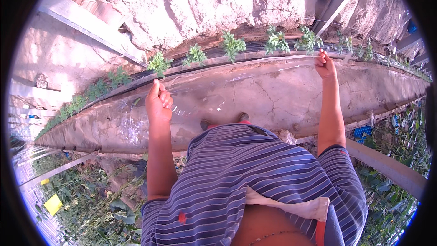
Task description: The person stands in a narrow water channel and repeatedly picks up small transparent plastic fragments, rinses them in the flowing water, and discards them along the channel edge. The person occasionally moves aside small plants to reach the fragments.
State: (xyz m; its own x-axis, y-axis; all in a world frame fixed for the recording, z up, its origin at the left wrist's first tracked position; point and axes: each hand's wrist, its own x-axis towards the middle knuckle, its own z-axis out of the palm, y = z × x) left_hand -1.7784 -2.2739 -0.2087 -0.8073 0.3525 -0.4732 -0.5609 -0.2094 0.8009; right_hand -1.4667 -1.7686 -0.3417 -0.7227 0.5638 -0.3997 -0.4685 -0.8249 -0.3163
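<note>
Between my two raised hands stretches a thin sheet of clear plastic film (218,75), hanging over the cracked concrete walkway. My left hand (159,101) pinches its edge between thumb and fingers, just below a small leafy plant (158,64). Farther to the right, my right hand (323,64) pinches the film close to another leafy plant (308,39). More of the film, crumpled and shiny, lies or hangs left of my left hand. Several green seedlings, among them one at the middle (233,45), stand in a row along black plastic mulch (211,58).
My feet stand on the concrete walkway (273,92). A rough earthen wall (211,3) rises beyond the plants, with a slanting beam (88,34) at left and a post (341,3) at right. Dense foliage (85,198) and a yellow card (53,204) lie at lower left.
</note>
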